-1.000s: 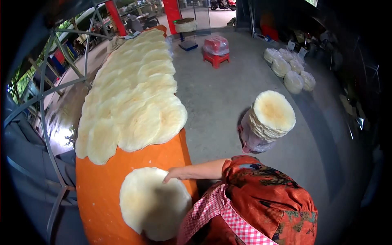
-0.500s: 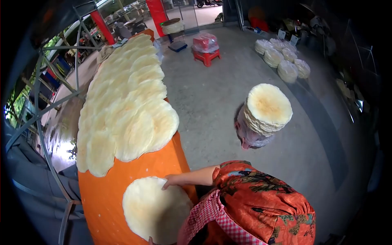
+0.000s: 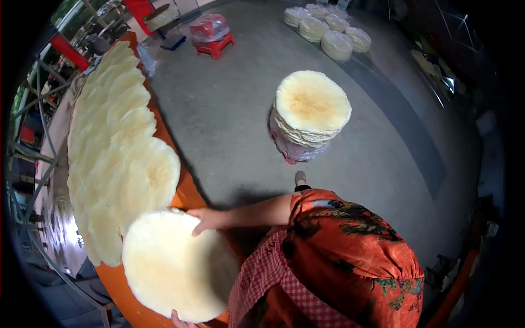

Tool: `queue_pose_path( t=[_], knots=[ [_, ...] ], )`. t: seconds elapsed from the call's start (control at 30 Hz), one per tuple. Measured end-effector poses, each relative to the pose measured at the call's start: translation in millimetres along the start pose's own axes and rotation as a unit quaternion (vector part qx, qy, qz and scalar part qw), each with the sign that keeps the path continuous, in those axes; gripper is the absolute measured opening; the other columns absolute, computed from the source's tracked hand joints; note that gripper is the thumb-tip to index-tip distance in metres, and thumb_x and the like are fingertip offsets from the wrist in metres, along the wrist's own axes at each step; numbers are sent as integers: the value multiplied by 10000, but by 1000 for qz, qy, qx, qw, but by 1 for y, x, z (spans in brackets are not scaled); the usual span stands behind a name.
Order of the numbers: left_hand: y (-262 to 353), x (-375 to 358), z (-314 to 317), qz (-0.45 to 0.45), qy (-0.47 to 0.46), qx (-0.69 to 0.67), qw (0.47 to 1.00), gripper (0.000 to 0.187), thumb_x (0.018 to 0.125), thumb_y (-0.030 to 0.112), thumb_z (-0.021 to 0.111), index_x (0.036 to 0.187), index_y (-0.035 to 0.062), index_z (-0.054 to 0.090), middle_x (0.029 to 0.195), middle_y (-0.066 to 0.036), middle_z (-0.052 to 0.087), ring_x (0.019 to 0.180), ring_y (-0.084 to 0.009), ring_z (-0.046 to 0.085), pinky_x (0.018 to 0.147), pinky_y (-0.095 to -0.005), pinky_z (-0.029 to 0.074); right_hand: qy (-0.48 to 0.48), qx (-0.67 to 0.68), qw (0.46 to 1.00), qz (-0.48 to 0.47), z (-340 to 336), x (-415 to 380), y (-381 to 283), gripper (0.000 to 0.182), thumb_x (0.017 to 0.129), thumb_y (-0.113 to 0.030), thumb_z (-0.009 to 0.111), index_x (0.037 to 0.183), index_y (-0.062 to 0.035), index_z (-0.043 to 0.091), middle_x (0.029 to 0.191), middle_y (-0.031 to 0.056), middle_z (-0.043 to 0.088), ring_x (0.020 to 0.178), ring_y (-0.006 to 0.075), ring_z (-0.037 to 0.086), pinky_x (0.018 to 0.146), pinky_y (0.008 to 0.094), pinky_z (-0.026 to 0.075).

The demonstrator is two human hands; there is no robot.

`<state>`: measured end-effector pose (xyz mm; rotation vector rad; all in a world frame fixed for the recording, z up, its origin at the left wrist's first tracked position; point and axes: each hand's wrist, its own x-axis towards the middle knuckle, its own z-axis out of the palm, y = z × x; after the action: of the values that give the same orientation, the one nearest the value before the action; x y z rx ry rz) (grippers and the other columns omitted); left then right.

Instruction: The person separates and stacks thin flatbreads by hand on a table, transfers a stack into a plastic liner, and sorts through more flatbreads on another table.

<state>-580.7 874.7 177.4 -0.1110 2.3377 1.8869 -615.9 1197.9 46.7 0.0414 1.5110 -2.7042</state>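
Note:
A large round pale flatbread [image 3: 169,262] is held by its edge above the orange-covered table, overlapping the lowest breads in the row. My right hand [image 3: 206,220] grips its upper right edge, thumb on top and fingers underneath. At the bottom edge my left hand [image 3: 180,320] pinches the rim; only the thumb and part of the hand show. Beyond the held one, overlapping flatbreads [image 3: 109,158] cover the table in a long row. My shadow falls across the right part of the held bread.
A tall stack of flatbreads [image 3: 313,104] stands on a plastic-wrapped base on the grey floor. Farther back are wrapped stacks [image 3: 336,45], a red stool [image 3: 215,46] with a wrapped bundle, and a scale [image 3: 173,42]. Metal bars [image 3: 41,197] run along the left.
The flatbread has come up off the orange table and toward the row, both hands on its edge. My view has swung to the right, and a shoe now shows.

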Motion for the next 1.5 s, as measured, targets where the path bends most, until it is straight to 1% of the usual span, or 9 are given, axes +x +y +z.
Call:
queue_pose_path(
  t=[0.13, 0.2, 0.37, 0.43, 0.7, 1.0, 1.17, 1.27, 1.5],
  knots=[
    [-15, 44, 65, 166, -124, 36, 978, 597, 877, 310, 599, 1353, 5, 407, 1271, -190, 529, 1147, -288, 538, 940, -429, 485, 85, 31, 995, -51, -107, -40, -72, 576, 723, -13, 726, 1252, -7, 499, 1147, 57, 599, 1068, 149, 545, 948, 310, 432],
    [-15, 120, 128, -157, -153, -160, 963, 637, 847, 259, 592, 1391, 37, 347, 1340, -165, 473, 1212, -301, 488, 1000, -455, 452, 146, -21, 985, -85, -175, -70, -105, 565, 735, -26, 725, 1253, -4, 499, 1149, 56, 600, 1066, 145, 545, 951, 309, 427],
    [-8, 150, 354, -203, -249, -129, 938, 666, 752, 136, 647, 1349, -10, 389, 1256, -166, 522, 1138, -316, 529, 953, -444, 480, 294, -108, 940, -134, -342, -179, -149, 668, 733, -119, 747, 1323, -4, 455, 1214, 90, 581, 1114, 180, 531, 954, 339, 435],
    [-8, 146, 442, -219, -325, -127, 911, 639, 747, 102, 646, 1325, -33, 409, 1230, -175, 538, 1106, -318, 550, 932, -435, 489, 397, -72, 910, -98, -337, -239, -218, 713, 726, -122, 753, 1357, -27, 434, 1230, 87, 575, 1141, 188, 525, 954, 348, 440],
    [-34, 87, 686, -318, -507, -48, 800, 476, 803, 60, 584, 1256, -39, 478, 1124, -174, 603, 1006, -303, 608, 896, -406, 503, 556, 69, 822, -97, -439, -400, -221, 609, 789, -6, 655, 1353, -13, 424, 1240, 126, 574, 1110, 223, 576, 930, 366, 485],
    [11, 21, 814, -333, -657, 77, 672, 719, 785, 56, 653, 1411, -13, 305, 1234, -149, 547, 1076, -253, 573, 908, -344, 479, 766, 138, 624, -63, -455, -496, -157, 538, 759, -17, 645, 1271, 10, 481, 1170, 141, 603, 1053, 252, 598, 928, 357, 483],
    [-38, 13, 855, -381, -736, 9, 560, 691, 741, 1, 694, 1363, -24, 394, 1236, -118, 546, 1114, -232, 539, 918, -351, 456, 805, 145, 576, -7, -426, -508, -164, 580, 735, -83, 636, 1280, 3, 456, 1123, 175, 608, 1018, 302, 623, 878, 398, 529],
    [-57, 22, 869, -279, -785, 27, 552, 738, 726, 72, 746, 1375, -2, 403, 1240, -146, 552, 1158, -261, 508, 1007, -351, 385, 851, 121, 512, -16, -409, -496, -159, 570, 695, -85, 656, 1237, -8, 497, 1116, 147, 613, 1026, 291, 614, 892, 407, 514],
    [-55, 71, 877, -401, -748, 109, 516, 804, 731, 107, 760, 1414, 4, 349, 1299, -171, 513, 1235, -269, 451, 1040, -349, 345, 883, 174, 433, 46, -388, -467, -146, 633, 591, -100, 728, 1199, -35, 564, 1152, 90, 601, 1095, 271, 536, 1009, 410, 385]
  ],
)
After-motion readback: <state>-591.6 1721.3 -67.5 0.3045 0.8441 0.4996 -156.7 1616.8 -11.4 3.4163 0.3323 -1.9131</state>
